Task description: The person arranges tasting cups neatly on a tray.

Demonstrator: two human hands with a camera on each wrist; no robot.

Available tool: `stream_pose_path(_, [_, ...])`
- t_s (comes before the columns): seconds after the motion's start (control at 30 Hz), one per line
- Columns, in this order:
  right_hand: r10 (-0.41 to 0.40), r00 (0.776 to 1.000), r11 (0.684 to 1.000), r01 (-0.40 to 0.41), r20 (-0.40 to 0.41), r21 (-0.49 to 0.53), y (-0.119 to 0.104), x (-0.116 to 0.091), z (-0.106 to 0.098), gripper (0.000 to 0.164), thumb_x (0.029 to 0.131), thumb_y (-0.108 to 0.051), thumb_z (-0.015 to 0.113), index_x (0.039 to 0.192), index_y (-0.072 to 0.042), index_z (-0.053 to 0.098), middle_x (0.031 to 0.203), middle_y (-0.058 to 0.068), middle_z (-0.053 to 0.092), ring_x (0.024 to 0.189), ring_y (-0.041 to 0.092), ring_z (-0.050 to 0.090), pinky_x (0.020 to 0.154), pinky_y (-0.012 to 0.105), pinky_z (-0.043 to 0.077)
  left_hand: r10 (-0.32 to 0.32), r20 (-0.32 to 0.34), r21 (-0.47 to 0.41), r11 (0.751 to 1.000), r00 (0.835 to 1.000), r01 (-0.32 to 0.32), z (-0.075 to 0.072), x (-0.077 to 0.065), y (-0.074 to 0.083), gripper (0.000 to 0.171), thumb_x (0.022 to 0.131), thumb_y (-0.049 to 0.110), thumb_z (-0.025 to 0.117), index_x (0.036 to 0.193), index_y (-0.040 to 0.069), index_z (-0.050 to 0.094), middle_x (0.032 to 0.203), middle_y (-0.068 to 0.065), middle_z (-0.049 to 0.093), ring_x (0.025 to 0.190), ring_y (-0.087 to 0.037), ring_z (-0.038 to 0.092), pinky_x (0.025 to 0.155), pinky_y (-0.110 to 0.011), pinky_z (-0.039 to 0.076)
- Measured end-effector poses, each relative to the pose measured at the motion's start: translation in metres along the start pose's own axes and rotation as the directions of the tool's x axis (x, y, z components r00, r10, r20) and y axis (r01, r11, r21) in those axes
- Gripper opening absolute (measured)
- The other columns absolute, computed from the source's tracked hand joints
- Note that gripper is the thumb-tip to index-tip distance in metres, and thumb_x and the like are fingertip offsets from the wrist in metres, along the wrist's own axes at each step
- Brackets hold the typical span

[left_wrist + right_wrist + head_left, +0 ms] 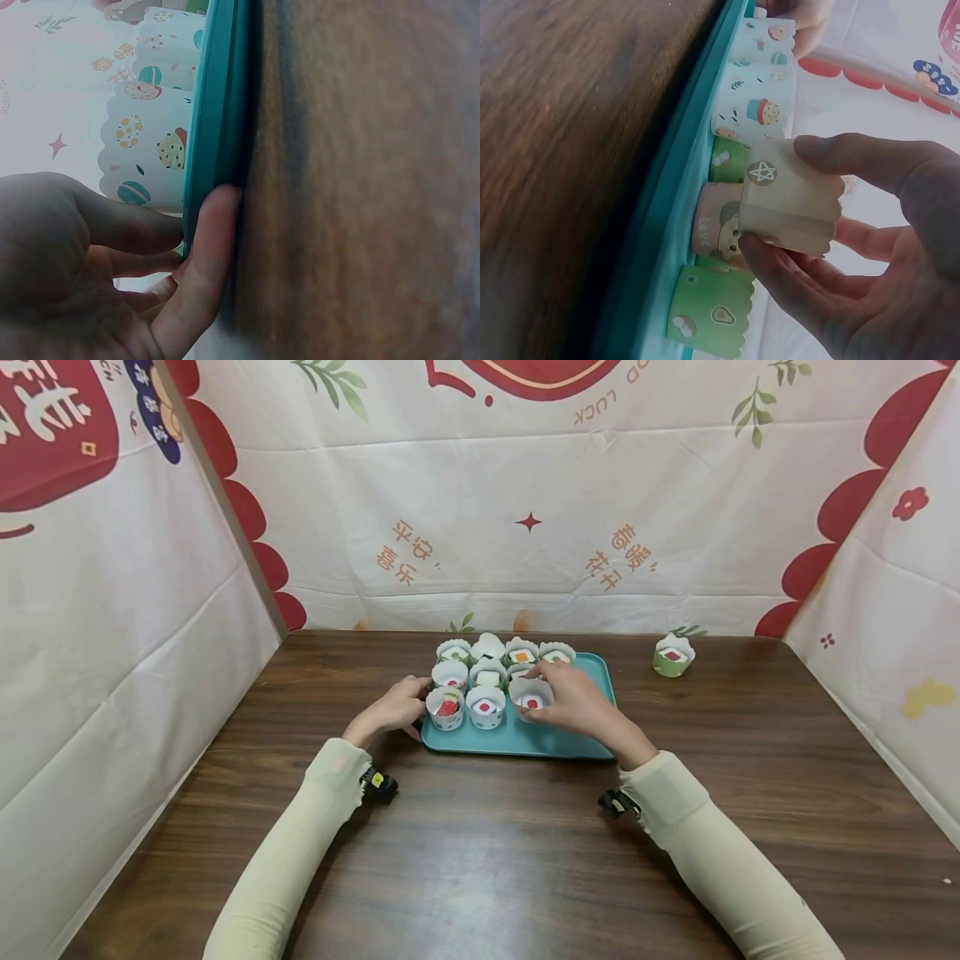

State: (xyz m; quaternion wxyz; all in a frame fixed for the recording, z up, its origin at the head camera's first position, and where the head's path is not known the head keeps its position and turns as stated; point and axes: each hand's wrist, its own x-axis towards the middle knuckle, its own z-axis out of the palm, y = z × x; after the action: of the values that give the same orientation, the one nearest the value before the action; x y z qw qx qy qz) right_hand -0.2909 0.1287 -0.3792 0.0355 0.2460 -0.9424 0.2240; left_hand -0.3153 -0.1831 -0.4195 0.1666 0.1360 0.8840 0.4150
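Observation:
A teal tray (480, 742) bears several paper baking cups with small pieces inside. At its left end my left hand (401, 702) pinches the rim, the thumb (214, 232) along the outside in the left wrist view. My right hand (573, 697) holds a cream paper cup (791, 199) with a star print between thumb and fingers. That cup is tilted slightly and raised over the front row, right of a white patterned cup (486, 714). Behind it stand a pink cup (714, 225) and a green cup (709, 307). My fingers partly cover the cups behind.
A lone green cup (671, 660) stands on the brown table (480, 852) at the back right, apart from the tray. White printed cloth (480, 518) hangs behind the table and along both sides.

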Motion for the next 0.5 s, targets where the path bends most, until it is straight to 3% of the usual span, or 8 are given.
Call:
stream_pose_path(0.2, [0.023,1.0,1.0,-0.023,0.011,0.016,-0.001,0.001,0.004,0.058,0.084,-0.026,0.083,0.132,0.0,0.063,0.115,0.018,0.07,0.102,0.032,0.062,0.089,0.05,0.051,-0.005,-0.006,0.007,1.0,1.0,0.005,0.0,0.0,0.001,0.059,0.098,0.002,0.039,0.157,-0.001,0.036,0.137,-0.026,0.04,0.1,-0.034,0.063,0.064,-0.038,0.067])
stream_pose_path(0.5, [0.034,0.999,0.997,-0.037,0.036,0.067,0.001,0.001,0.012,0.062,0.084,-0.02,0.083,0.136,0.0,0.056,0.124,0.021,0.067,0.118,0.038,0.062,0.098,0.054,0.054,-0.018,-0.004,0.015,1.0,1.0,0.018,0.0,0.001,-0.001,0.06,0.099,0.003,0.04,0.159,0.0,0.034,0.139,-0.025,0.04,0.105,-0.034,0.06,0.065,-0.038,0.067])
